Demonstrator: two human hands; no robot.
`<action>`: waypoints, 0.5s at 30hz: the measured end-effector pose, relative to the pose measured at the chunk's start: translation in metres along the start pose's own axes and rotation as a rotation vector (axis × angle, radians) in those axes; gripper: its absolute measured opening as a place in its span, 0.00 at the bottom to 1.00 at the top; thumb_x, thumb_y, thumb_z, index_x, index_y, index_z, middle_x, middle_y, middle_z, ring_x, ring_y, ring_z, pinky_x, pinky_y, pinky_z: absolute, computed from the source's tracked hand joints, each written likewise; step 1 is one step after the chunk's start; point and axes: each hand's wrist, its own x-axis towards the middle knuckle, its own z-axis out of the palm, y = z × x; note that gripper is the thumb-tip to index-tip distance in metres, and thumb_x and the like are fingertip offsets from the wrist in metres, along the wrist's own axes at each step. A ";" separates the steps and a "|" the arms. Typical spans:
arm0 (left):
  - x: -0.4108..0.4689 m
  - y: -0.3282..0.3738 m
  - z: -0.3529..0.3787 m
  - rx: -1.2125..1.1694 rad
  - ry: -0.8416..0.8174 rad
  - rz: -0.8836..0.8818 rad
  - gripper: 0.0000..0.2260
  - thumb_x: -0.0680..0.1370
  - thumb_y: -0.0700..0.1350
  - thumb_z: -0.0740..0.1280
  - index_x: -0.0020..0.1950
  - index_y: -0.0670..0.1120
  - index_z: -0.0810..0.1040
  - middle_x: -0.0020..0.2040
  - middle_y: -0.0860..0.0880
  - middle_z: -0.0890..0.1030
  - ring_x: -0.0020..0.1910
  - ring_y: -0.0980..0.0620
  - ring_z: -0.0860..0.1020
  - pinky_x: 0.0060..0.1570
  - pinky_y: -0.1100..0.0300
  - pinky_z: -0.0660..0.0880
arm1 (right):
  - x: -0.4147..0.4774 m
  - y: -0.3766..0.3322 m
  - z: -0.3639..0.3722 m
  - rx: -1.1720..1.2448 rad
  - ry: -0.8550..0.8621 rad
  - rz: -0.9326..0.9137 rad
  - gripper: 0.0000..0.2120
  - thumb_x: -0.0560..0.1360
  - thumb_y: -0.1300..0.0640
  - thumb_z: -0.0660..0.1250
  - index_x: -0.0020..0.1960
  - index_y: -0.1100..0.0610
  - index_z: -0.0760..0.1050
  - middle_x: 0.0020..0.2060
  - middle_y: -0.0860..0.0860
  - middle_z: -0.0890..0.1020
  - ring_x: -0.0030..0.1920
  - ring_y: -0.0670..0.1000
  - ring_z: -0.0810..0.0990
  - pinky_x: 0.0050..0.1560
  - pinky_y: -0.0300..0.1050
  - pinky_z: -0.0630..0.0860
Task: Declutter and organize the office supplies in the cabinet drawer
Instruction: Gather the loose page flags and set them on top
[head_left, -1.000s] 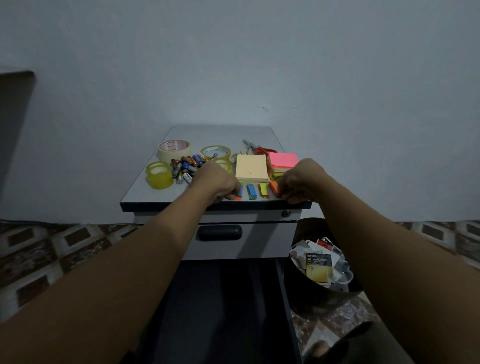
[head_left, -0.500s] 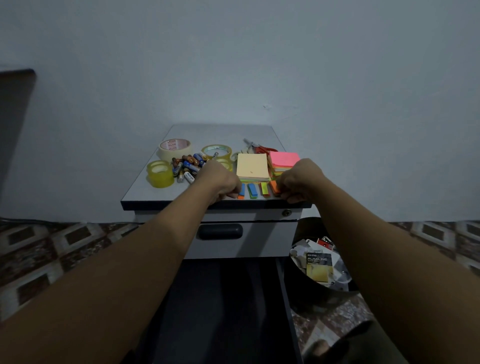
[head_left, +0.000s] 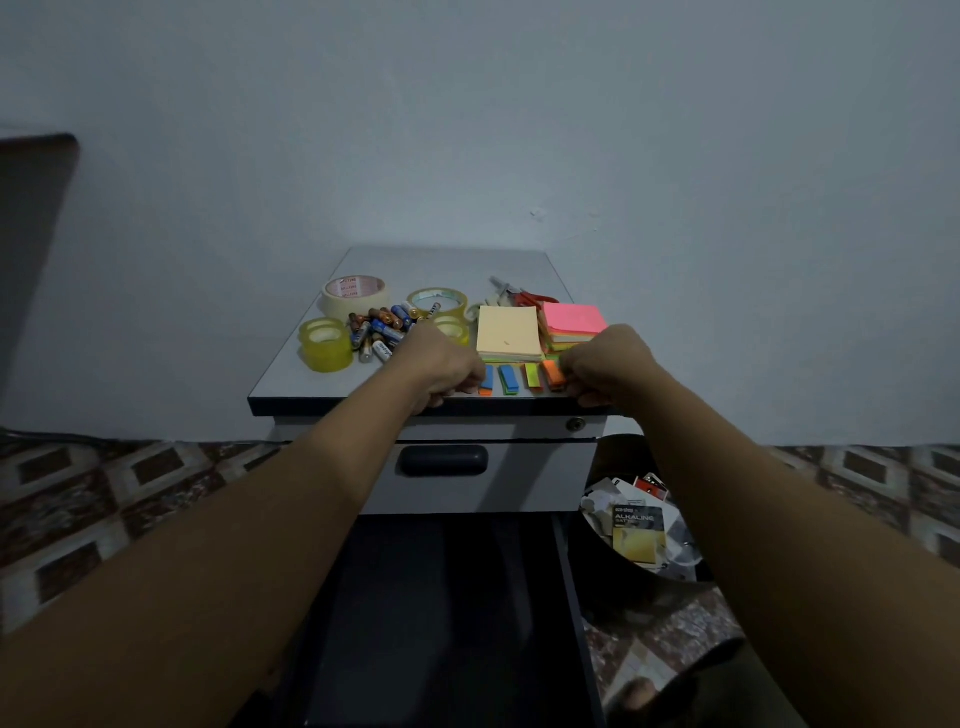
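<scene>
My left hand (head_left: 447, 366) and right hand (head_left: 608, 364) are curled up at each end of the row of little sticky tabs (head_left: 509, 378) on the cabinet top (head_left: 447, 265). I cannot tell if they hold any.

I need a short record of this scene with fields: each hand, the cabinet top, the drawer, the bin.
left hand: fingers curled, at the front edge by the flags
right hand: fingers curled, at the orange flag
cabinet top: tape rolls, batteries, yellow pad, pink pad, scissors
drawer: pulled out, inside too dark to read
bin: right of cabinet, holds wrappers
</scene>
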 end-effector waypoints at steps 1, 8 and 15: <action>-0.003 -0.002 -0.002 -0.005 -0.003 0.031 0.06 0.76 0.41 0.72 0.48 0.38 0.82 0.36 0.45 0.82 0.28 0.54 0.74 0.27 0.62 0.70 | -0.001 0.004 0.000 0.025 0.017 -0.013 0.06 0.74 0.62 0.69 0.47 0.65 0.79 0.40 0.60 0.85 0.39 0.56 0.86 0.40 0.51 0.85; -0.029 -0.037 -0.014 0.036 0.065 0.322 0.04 0.77 0.47 0.72 0.50 0.51 0.84 0.45 0.55 0.83 0.46 0.57 0.80 0.44 0.61 0.76 | -0.029 0.034 0.003 0.019 0.225 -0.277 0.09 0.72 0.60 0.64 0.41 0.65 0.79 0.37 0.61 0.82 0.33 0.51 0.77 0.32 0.48 0.77; -0.062 -0.092 -0.014 0.127 -0.004 0.380 0.03 0.77 0.44 0.72 0.47 0.52 0.84 0.38 0.56 0.82 0.33 0.63 0.77 0.37 0.67 0.72 | -0.075 0.065 0.031 -0.090 -0.028 -0.436 0.05 0.77 0.57 0.66 0.43 0.53 0.78 0.38 0.47 0.81 0.40 0.46 0.80 0.39 0.40 0.76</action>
